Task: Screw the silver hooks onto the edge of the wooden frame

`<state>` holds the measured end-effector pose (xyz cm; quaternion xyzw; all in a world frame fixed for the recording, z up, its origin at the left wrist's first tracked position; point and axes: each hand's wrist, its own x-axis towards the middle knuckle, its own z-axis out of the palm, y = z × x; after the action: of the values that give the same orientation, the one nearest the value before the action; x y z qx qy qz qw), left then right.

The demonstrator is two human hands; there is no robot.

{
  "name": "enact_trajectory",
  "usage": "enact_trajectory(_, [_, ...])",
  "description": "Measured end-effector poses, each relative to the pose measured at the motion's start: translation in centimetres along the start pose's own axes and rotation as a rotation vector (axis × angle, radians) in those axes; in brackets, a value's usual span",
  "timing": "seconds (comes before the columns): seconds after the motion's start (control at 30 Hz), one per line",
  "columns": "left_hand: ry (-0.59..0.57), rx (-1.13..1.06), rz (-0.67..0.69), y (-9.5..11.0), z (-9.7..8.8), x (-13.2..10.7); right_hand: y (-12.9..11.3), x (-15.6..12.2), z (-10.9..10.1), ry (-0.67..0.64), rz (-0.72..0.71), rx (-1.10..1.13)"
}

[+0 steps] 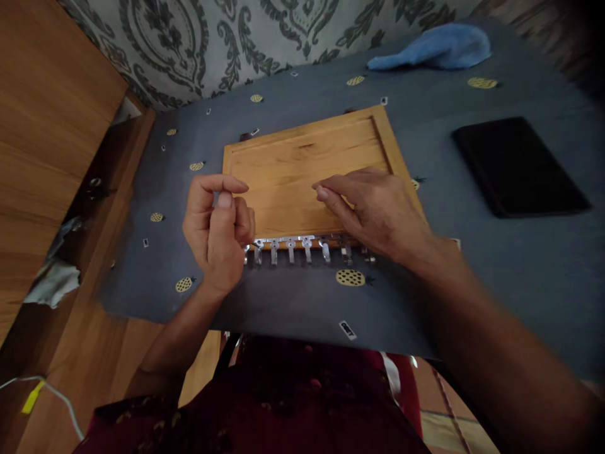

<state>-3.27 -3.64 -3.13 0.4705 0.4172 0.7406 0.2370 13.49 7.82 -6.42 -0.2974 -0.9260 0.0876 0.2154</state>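
A wooden tray (pixel 302 135) lies on a grey cloth with a pineapple print. Along its near edge runs a row of several small silver metal clips (pixel 290 247). My left hand (pixel 218 230) hovers at the tray's near left corner, thumb and forefinger pinched on a small silver piece that I cannot name. My right hand (pixel 373 211) rests palm down on the tray's near right part, fingers stretched toward the left and pressed close together; nothing shows in it.
A black tablet (pixel 517 165) lies on the cloth to the right. A blue cloth (pixel 435 47) sits at the far edge. Small metal bits are scattered on the grey cloth (pixel 293 302). A wooden cabinet (pixel 42 113) stands at the left, with crumpled white paper (pixel 54 284) below.
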Motion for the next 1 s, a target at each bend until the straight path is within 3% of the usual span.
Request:
enact_trajectory(0.37, [-0.023,-0.016,-0.041,0.2,-0.3,0.3,0.2,-0.1,0.0,0.036,-0.012,0.032])
enact_trajectory(0.53, [0.002,-0.076,0.040,1.5,-0.4,1.4,0.0,0.0,-0.3,0.034,0.015,0.054])
enact_trajectory(0.67, [-0.067,-0.109,0.075,1.8,0.5,1.4,-0.2,0.2,-0.5,0.015,0.017,0.001])
enact_trajectory(0.83, [-0.130,-0.145,-0.048,0.9,1.9,0.4,0.0,0.1,-0.4,0.032,0.011,0.001])
enact_trajectory(1.0, [-0.162,-0.135,-0.042,0.3,2.5,0.0,0.1,0.0,-0.5,0.041,-0.015,0.009])
